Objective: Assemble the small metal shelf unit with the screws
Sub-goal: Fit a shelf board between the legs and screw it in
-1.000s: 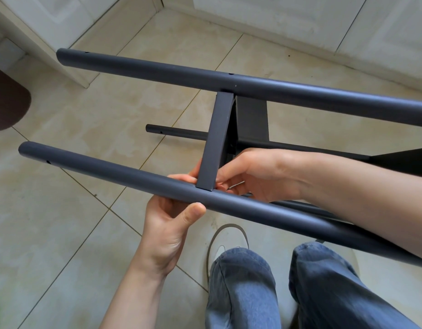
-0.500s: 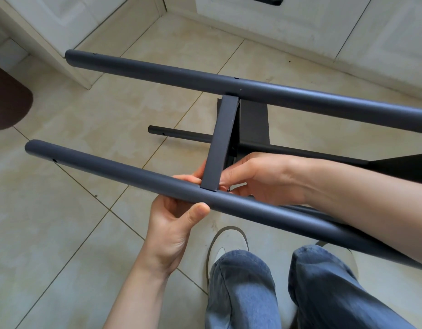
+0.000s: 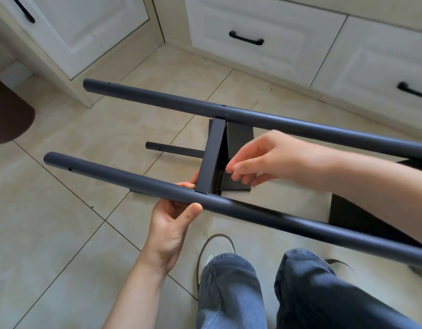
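Note:
The dark grey shelf frame lies on its side above the tiled floor. Its near tube [image 3: 124, 175] and far tube [image 3: 157, 98] are joined by a flat crossbar [image 3: 211, 153]. A third tube [image 3: 172, 149] and a dark shelf panel [image 3: 240, 136] show below. My left hand [image 3: 172, 224] grips the near tube from underneath, just left of the crossbar joint, thumb on the front. My right hand [image 3: 264, 157] hovers between the tubes, its curled fingertips at the panel beside the crossbar. Whether they pinch something small is hidden.
White cabinets with black handles [image 3: 246, 40] line the far side. A brown mat [image 3: 8, 115] lies at the left. My jeans-clad knees [image 3: 229, 288] and a shoe [image 3: 217, 245] are below the frame. Another dark panel [image 3: 361, 219] lies on the floor at right.
My right hand has come out from behind the near tube and risen between the two tubes. My left hand keeps its grip. The view has tilted up toward the cabinets.

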A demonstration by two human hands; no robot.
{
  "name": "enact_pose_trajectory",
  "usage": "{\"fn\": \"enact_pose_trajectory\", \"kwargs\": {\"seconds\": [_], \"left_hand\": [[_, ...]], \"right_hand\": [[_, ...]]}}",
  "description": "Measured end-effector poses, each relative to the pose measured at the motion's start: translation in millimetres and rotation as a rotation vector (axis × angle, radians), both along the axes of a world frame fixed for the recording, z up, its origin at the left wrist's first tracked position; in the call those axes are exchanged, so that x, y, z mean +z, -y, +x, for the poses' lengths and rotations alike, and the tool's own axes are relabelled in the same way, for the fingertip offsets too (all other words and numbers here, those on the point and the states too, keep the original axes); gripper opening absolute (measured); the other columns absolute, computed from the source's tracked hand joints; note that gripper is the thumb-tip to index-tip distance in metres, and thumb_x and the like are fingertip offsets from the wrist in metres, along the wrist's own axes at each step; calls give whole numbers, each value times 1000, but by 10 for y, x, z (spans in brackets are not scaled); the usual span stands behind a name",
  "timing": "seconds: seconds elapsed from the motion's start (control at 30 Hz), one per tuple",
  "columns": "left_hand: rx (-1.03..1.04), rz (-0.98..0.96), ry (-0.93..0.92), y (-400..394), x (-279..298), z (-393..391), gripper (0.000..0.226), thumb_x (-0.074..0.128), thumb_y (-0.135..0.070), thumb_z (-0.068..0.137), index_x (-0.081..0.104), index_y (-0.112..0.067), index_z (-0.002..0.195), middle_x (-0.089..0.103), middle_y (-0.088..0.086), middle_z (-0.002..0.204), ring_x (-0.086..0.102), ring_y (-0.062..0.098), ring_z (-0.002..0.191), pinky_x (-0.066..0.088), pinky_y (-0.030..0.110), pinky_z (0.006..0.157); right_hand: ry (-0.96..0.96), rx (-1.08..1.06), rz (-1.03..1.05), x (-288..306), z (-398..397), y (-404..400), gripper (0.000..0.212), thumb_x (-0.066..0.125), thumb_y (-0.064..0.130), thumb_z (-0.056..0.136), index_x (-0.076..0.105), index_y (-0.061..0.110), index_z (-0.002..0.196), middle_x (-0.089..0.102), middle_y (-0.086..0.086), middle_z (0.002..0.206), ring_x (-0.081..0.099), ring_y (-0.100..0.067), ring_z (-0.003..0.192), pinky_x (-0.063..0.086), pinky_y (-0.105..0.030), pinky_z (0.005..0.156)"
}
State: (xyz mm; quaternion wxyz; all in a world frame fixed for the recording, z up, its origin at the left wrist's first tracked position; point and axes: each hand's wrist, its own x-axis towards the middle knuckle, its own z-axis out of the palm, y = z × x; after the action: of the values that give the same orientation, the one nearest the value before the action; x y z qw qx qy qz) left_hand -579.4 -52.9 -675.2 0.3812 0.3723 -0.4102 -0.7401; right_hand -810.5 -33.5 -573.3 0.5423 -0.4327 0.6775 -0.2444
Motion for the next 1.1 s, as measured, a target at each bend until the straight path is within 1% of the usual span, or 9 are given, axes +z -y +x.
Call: {"fn": "enact_pose_trajectory", "kwargs": {"seconds": [0.1, 0.27, 0.37, 0.43, 0.57, 0.7, 0.87, 1.0, 1.1], "left_hand": [[-4, 13, 10, -36, 10, 24, 59, 99, -47, 48, 78, -27, 99, 75, 4, 108, 70, 21, 105, 54, 25, 90], [1, 70, -14, -95, 51, 51, 58, 99, -40, 51, 77, -21, 101, 75, 7, 107, 71, 20, 105, 55, 24, 87], [31, 154, -87, -154, 90, 36, 32, 82, -13, 72, 76, -16, 104, 74, 11, 104, 71, 21, 100, 56, 25, 85], [54, 194, -106, -178, 123, 29, 31, 72, -7, 75, 72, -10, 106, 73, 13, 102, 71, 22, 97, 56, 25, 84], [61, 224, -77, -210, 235, -6, 40, 79, -1, 72, 64, -7, 109, 73, 8, 100, 70, 19, 98, 56, 26, 88], [142, 289, -41, -294, 313, -87, 30, 73, -14, 74, 62, -12, 101, 70, 1, 84, 70, 13, 85, 50, 32, 89], [138, 238, -47, -330, 460, -160, 22, 71, -16, 76, 62, -13, 96, 67, 0, 81, 66, 13, 85, 51, 31, 88], [143, 113, -49, -275, 682, -264, 32, 73, -18, 71, 62, -12, 100, 72, -3, 86, 71, 11, 87, 55, 26, 85], [103, 2, -51, -178, 923, -408, 27, 72, -16, 73, 60, -14, 98, 76, -3, 106, 72, 9, 93, 55, 19, 80]], "right_hand": [[-181, 4, -189, 251, -124, -58, 12, 67, 16, 91, 78, 21, 88, 76, 8, 78, 70, -4, 73, 56, -15, 67], [-583, -64, -457, 360, -271, -100, 12, 65, 18, 91, 76, 23, 93, 72, 7, 84, 65, -11, 80, 54, -24, 77], [-773, 11, -448, 268, -341, -55, 22, 64, 27, 93, 68, 22, 113, 64, 3, 102, 58, -20, 97, 47, -31, 85], [-849, 95, -347, 179, -360, -10, 34, 63, 33, 93, 61, 21, 125, 59, -4, 114, 54, -27, 107, 43, -35, 91], [-832, 107, -246, 97, -334, 52, 28, 56, 35, 98, 58, 24, 124, 61, -6, 112, 55, -29, 99, 48, -40, 83], [-835, 108, -233, 93, -303, 61, 22, 54, 33, 100, 59, 24, 119, 61, -4, 106, 55, -29, 94, 45, -39, 74], [-814, 66, -245, 214, -381, 2, 21, 55, 31, 99, 60, 21, 116, 63, -8, 107, 56, -31, 95, 51, -45, 84], [-805, -8, -332, 470, -496, -100, 26, 61, 26, 97, 63, 14, 120, 64, -6, 105, 57, -25, 90, 46, -34, 78], [-778, -86, -385, 714, -609, -218, 30, 61, 23, 96, 60, 15, 125, 60, -1, 103, 57, -21, 90, 44, -32, 78]]}}
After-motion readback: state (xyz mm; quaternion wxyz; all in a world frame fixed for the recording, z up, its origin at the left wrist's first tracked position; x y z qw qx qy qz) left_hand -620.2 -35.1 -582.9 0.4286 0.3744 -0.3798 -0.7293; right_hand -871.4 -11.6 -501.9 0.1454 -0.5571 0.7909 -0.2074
